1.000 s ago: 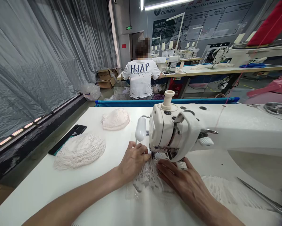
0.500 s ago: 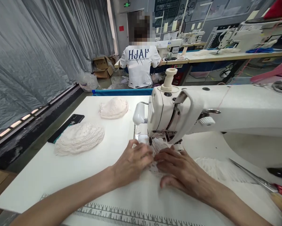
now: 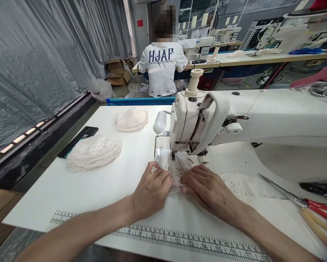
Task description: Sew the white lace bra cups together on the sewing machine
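Note:
Under the needle of a white sewing machine (image 3: 190, 123) lies a piece of gathered white lace fabric (image 3: 176, 165). My left hand (image 3: 154, 187) pinches the lace's left edge with curled fingers. On the opposite side, my right hand (image 3: 207, 185) has its fingers bent and pressed together on the lace, close to my left hand. The fingertips of both hands are partly hidden. More white ruffled lace (image 3: 247, 185) lies right of my right hand, beside scissors (image 3: 296, 198) with red handles.
A stack of white lace pieces (image 3: 94, 153) rests on a dark phone (image 3: 81, 136) at left. Behind it lies a pale pink fabric piece (image 3: 132, 119). A ruler scale (image 3: 163, 234) runs along the table's front. Ahead, a person in a white shirt (image 3: 163, 69) sits with their back to me.
The view has tilted down, bringing the ruler scale and scissor handles into sight. Both hands have drawn slightly back from the needle, and more lace shows between them.

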The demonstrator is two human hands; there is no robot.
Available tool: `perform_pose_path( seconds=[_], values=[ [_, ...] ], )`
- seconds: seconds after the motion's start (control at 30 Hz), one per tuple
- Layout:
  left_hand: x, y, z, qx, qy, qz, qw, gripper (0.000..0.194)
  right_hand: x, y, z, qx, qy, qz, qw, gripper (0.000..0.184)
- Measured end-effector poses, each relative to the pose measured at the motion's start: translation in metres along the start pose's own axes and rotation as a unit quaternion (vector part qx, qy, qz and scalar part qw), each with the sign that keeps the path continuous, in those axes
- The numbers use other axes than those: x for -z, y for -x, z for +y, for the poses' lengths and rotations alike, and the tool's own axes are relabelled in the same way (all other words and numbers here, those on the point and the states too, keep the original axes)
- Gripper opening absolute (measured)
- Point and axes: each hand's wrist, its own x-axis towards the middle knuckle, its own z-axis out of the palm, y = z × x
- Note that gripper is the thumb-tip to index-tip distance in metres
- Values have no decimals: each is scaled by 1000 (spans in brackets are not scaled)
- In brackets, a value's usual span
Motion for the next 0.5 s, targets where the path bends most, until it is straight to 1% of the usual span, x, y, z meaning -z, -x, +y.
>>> perform_pose_path(
  seconds=[0.1,0.2,0.27,0.37,0.5],
  values=[
    [1,-2,-1,25,31,22,999,22,1,0,0,4,5,-2,1000,39],
    [1,-3,-1,32,35,42,998,21,-1,2,0,1,34,4,999,30],
    [0,-3,0,23,11,45,999,21,-3,4,0,0,39,17,999,25],
    [-2,-2,1,8,-49,32,998,14,-5,5,0,1,34,31,999,22],
    [-2,-1,1,-12,-94,24,995,25,-5,4,-5,2,34,25,999,23]
  ],
)
